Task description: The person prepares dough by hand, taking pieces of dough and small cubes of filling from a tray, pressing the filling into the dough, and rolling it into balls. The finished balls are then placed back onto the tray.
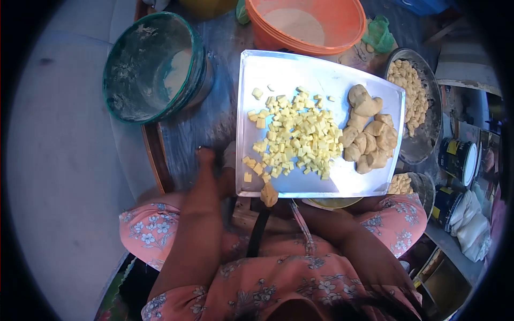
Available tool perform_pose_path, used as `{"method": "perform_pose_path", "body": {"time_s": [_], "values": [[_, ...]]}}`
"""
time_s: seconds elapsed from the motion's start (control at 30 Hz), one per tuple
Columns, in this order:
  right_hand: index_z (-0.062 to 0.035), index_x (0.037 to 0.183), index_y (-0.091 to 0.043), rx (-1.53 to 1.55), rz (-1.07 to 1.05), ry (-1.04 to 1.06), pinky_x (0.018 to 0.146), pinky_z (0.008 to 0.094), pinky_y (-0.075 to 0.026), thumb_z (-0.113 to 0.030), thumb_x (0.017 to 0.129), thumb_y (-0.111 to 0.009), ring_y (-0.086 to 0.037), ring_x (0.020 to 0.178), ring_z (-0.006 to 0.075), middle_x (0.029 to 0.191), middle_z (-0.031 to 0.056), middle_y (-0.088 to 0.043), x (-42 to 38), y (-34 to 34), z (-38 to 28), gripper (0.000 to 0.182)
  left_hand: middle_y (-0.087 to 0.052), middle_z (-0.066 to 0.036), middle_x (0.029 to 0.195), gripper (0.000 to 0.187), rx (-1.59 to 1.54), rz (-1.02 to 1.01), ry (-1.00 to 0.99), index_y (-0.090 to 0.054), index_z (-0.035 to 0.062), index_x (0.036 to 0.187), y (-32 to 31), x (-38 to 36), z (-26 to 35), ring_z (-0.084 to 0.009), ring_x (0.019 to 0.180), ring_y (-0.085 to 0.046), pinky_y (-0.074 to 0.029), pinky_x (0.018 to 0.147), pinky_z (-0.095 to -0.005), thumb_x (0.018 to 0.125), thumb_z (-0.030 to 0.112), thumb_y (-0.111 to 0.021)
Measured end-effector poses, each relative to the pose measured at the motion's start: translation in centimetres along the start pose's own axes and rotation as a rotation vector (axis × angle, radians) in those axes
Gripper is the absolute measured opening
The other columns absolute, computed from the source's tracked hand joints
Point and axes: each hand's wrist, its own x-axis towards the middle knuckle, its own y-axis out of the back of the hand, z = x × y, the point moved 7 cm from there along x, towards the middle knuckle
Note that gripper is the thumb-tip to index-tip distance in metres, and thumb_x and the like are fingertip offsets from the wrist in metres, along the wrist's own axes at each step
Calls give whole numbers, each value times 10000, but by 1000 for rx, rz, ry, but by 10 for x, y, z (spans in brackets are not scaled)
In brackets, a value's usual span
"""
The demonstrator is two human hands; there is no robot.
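Observation:
A metal tray (321, 187) lies before me, holding many small pale-yellow cubes (300, 134) and a heap of brown dough lumps (375, 136) on its right side. A single lump of dough (269, 194) overlaps the tray's near edge. My right hand (281, 207) is in shadow just below that lump and seems to hold it, its fingers mostly hidden. Left of the tray is my left hand (205, 156), seen edge-on beside the tray's left rim; its fingers are not clear enough to read.
A green-rimmed tub (155, 115) with powdery residue stands at the left. Beyond the tray is an orange basin (310, 47) with pale flour inside. A dark pan (415, 152) of dough pieces sits at the right, near a paint bucket (458, 160). A yellow-rimmed container (332, 203) shows below the tray.

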Motion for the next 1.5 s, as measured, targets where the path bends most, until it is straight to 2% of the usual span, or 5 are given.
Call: {"method": "perform_pose_path", "body": {"time_s": [0.3, 0.43, 0.9, 1.2, 1.5], "values": [[0, 1208, -478, 167, 129, 275, 882, 378, -435, -180, 849, -440, -528, 1088, 296, 1202, 175, -519, -87, -26, -44, 404, -573, -200, 964, 314, -935, 456, 735, -578, -42, 1060, 205, -7, -76, -322, 981, -541, -416, 856, -356, 809, 141, -534], [0, 1214, -474, 269, 203, 392, 885, 378, -434, -177, 849, -439, -524, 1095, 296, 1212, 176, -513, -143, -4, -51, 407, -538, -211, 1088, 350, -1131, 723, 455, -573, -51, 1084, 332, -26, -78, -306, 1070, -513, -397, 915, -348, 796, 147, -584], [-25, 1038, -535, 305, 1236, 487, 600, 305, -474, -46, 768, -620, -567, 657, 257, 835, 116, -534, -270, 150, -38, 284, -645, -82, 891, 184, -1924, -266, -264, -642, -37, 939, 440, -139, 53, -136, 825, -598, -457, 764, -243, 783, 62, -636], [-47, 1044, -595, 534, 1221, 783, 649, 291, -469, -31, 763, -639, -581, 723, 212, 885, 115, -575, -298, 152, -69, 285, -616, -103, 916, 130, -2158, -594, -374, -586, 4, 932, 434, -174, 102, -155, 815, -614, -494, 753, -263, 807, 30, -610], [23, 938, -608, 1169, 1059, 606, 632, 222, -448, -111, 823, -627, -543, 686, 90, 766, 39, -587, -276, 164, -18, 177, -549, -107, 1061, 314, -723, 181, -635, -600, 78, 998, 419, -184, 67, -313, 1017, -508, -417, 868, -389, 692, 10, -582]]}}
